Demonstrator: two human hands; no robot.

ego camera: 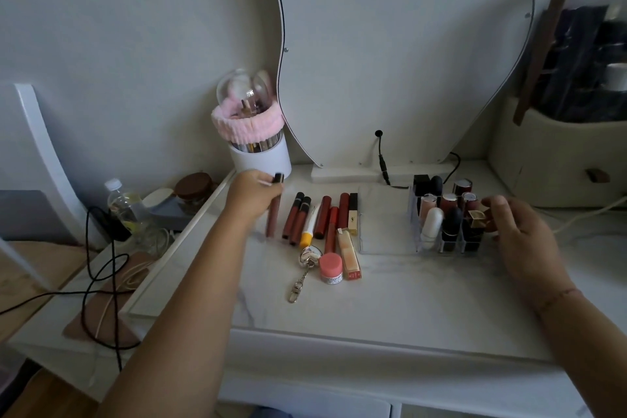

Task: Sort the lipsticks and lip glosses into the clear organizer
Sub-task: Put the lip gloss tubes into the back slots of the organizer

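My left hand (252, 195) grips a long brown lip gloss tube (272, 219) with a black cap, at the left end of a row of lip glosses (322, 217) lying on the white marble tabletop. The clear organizer (383, 241) stands right of the row; its right-hand slots hold several lipsticks (448, 214) upright, its left section is bare. My right hand (519, 237) hovers at the organizer's right side, fingers loosely curled beside a gold-capped lipstick (476, 215); whether they touch it is unclear.
A pink-lidded jar (330, 268), a keychain (305, 265) and a gold gloss box (349, 254) lie in front of the row. A brush holder with a pink band (254, 146) stands behind my left hand. Mirror base and cable (383, 166) at back; cream case (556, 153) right.
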